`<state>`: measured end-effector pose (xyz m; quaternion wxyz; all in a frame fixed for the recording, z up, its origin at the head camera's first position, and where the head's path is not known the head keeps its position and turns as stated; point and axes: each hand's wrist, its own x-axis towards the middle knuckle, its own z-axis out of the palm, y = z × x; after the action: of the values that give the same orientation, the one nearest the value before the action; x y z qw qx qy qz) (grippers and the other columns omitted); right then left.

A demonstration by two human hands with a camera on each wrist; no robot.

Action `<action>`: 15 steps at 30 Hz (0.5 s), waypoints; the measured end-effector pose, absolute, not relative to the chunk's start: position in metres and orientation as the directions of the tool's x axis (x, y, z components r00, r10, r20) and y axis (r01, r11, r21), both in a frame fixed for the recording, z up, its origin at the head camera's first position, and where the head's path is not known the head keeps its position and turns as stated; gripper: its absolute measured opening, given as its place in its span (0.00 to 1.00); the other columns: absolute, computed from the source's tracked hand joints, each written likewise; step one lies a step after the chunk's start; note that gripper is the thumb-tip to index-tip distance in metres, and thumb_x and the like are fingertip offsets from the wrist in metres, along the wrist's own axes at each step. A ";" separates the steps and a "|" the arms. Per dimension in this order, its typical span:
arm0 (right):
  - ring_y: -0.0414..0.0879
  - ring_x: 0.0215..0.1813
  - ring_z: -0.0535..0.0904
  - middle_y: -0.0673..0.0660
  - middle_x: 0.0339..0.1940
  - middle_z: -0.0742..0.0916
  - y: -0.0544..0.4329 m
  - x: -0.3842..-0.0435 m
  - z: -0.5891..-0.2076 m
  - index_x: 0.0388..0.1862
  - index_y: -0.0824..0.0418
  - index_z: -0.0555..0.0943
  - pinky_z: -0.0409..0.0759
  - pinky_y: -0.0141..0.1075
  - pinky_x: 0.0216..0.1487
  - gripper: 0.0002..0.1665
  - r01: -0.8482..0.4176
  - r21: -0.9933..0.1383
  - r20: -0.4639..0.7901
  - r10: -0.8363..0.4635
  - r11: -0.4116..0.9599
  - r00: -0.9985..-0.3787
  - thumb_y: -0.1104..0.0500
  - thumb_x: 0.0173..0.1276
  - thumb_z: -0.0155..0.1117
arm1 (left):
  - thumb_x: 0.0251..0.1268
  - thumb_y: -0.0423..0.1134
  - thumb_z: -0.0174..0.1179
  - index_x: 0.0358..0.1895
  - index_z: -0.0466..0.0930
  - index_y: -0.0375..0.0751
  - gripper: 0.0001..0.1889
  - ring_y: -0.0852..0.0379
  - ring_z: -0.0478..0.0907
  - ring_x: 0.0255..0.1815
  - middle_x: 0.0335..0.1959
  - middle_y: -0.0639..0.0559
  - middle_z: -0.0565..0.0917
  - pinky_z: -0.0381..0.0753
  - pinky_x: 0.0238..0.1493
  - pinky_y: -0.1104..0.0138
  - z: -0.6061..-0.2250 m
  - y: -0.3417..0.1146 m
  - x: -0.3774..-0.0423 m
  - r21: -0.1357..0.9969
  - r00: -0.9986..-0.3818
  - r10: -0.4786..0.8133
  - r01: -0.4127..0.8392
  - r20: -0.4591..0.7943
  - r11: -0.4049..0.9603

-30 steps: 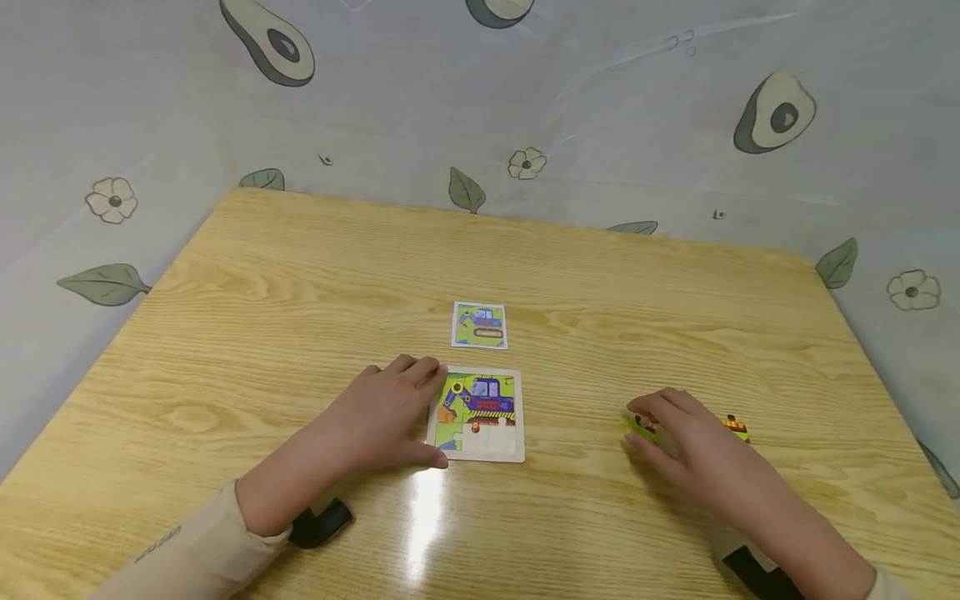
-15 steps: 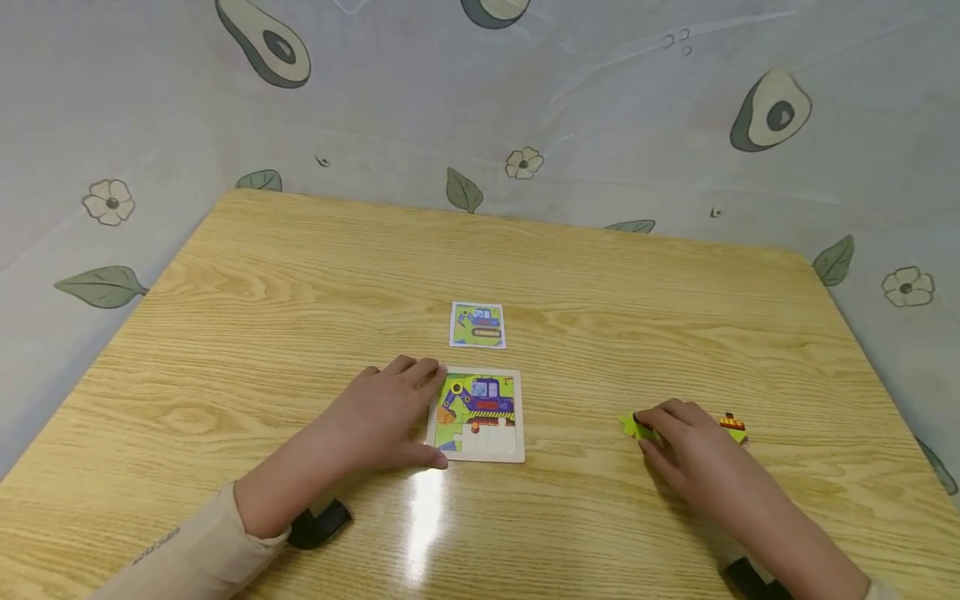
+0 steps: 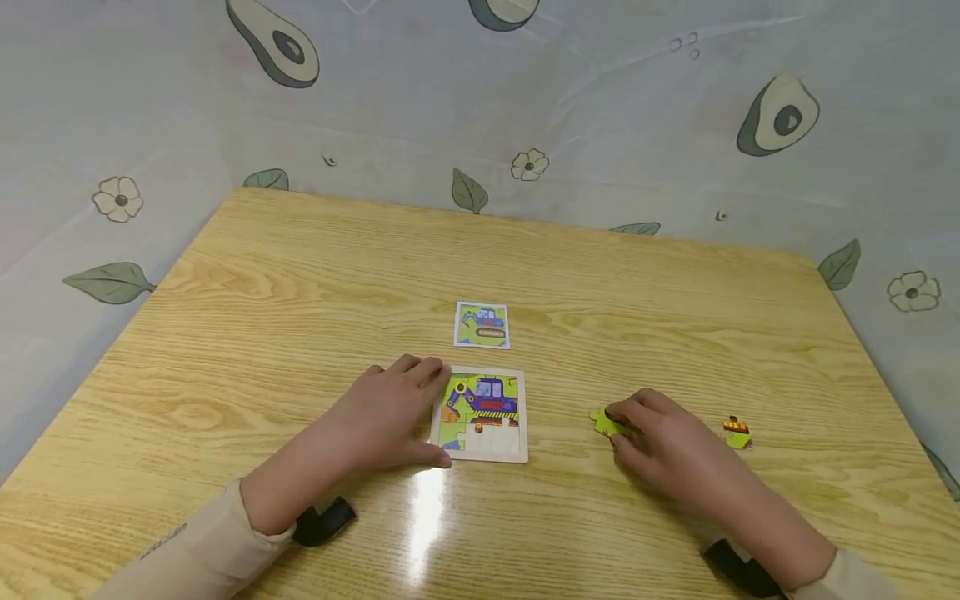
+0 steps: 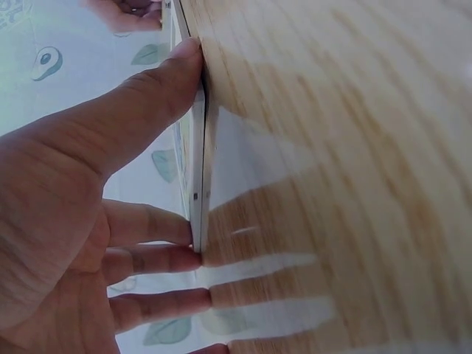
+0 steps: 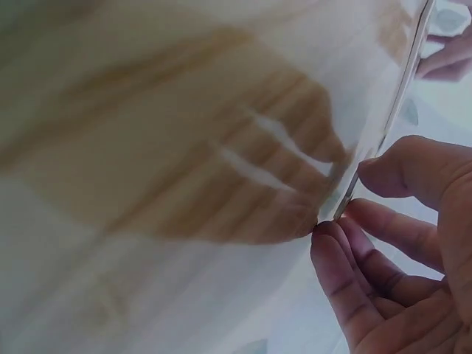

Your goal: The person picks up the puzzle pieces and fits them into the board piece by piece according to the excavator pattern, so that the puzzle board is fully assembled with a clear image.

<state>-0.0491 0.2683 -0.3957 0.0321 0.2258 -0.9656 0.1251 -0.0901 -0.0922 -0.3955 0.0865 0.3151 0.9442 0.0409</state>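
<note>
A square jigsaw puzzle tray (image 3: 523, 417) lies mid-table in the head view, partly filled with pieces forming a digger picture; its lower right part shows bare white. My left hand (image 3: 367, 421) holds the tray's left side, thumb at the near corner and fingertips at the far one. The left wrist view shows that thumb (image 4: 158, 81) against the tray edge (image 4: 196, 162). To the right, my right hand (image 3: 667, 442) pinches a green puzzle piece (image 3: 602, 422) low over the table; its underside is hidden. In the right wrist view the piece (image 5: 346, 195) appears edge-on between thumb and fingers.
Beyond the tray lies a small picture card (image 3: 482, 325) showing the same digger. Right of my right hand is a loose green, red and yellow puzzle piece (image 3: 737, 434). A cloth (image 3: 637, 108) printed with avocados hangs behind the wooden table (image 3: 337, 250).
My right hand has closed on the green piece and drawn it left, away from the loose piece, which now shows more fully. The left hand and tray have stayed in place.
</note>
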 end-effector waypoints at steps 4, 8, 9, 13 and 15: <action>0.36 0.41 0.80 0.49 0.46 0.85 0.255 -0.053 -0.393 0.52 0.59 0.87 0.83 0.34 0.39 0.15 -0.490 -0.215 0.128 -0.473 0.845 -0.872 0.61 0.68 0.72 | 0.56 0.73 0.69 0.81 0.63 0.36 0.58 0.41 0.69 0.77 0.79 0.44 0.70 0.79 0.64 0.41 -0.395 -0.091 -0.091 0.146 -0.790 0.596 0.578 -0.148 0.803; 0.34 0.40 0.77 0.48 0.46 0.84 0.240 -0.057 -0.390 0.52 0.58 0.87 0.81 0.32 0.38 0.14 -0.558 -0.223 0.154 -0.536 0.800 -0.830 0.62 0.68 0.72 | 0.56 0.73 0.69 0.80 0.64 0.36 0.57 0.40 0.69 0.77 0.78 0.44 0.70 0.79 0.64 0.40 -0.395 -0.090 -0.090 0.149 -0.792 0.591 0.573 -0.150 0.806; 0.34 0.40 0.76 0.48 0.45 0.84 0.236 -0.057 -0.390 0.52 0.58 0.87 0.81 0.32 0.38 0.13 -0.574 -0.223 0.161 -0.551 0.788 -0.819 0.62 0.68 0.72 | 0.56 0.73 0.69 0.80 0.64 0.36 0.57 0.40 0.69 0.77 0.78 0.44 0.70 0.79 0.64 0.40 -0.395 -0.090 -0.090 0.146 -0.793 0.591 0.574 -0.148 0.806; 0.34 0.42 0.76 0.48 0.47 0.83 0.219 -0.059 -0.387 0.54 0.56 0.87 0.81 0.31 0.40 0.14 -0.609 -0.253 0.137 -0.595 0.752 -0.792 0.61 0.70 0.71 | 0.55 0.73 0.70 0.80 0.65 0.36 0.57 0.40 0.69 0.76 0.77 0.44 0.71 0.79 0.63 0.39 -0.396 -0.091 -0.090 0.136 -0.793 0.594 0.579 -0.133 0.804; 0.34 0.42 0.76 0.48 0.47 0.83 0.211 -0.059 -0.385 0.55 0.56 0.86 0.81 0.31 0.41 0.14 -0.614 -0.272 0.114 -0.608 0.741 -0.785 0.61 0.71 0.70 | 0.55 0.73 0.69 0.80 0.65 0.36 0.57 0.41 0.69 0.76 0.77 0.44 0.71 0.79 0.62 0.39 -0.396 -0.090 -0.089 0.135 -0.792 0.598 0.583 -0.128 0.801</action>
<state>-0.0588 0.2115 -0.3853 0.0087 0.3275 -0.9330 0.1489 -0.0895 -0.0905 -0.3961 0.0822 0.3122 0.9454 0.0440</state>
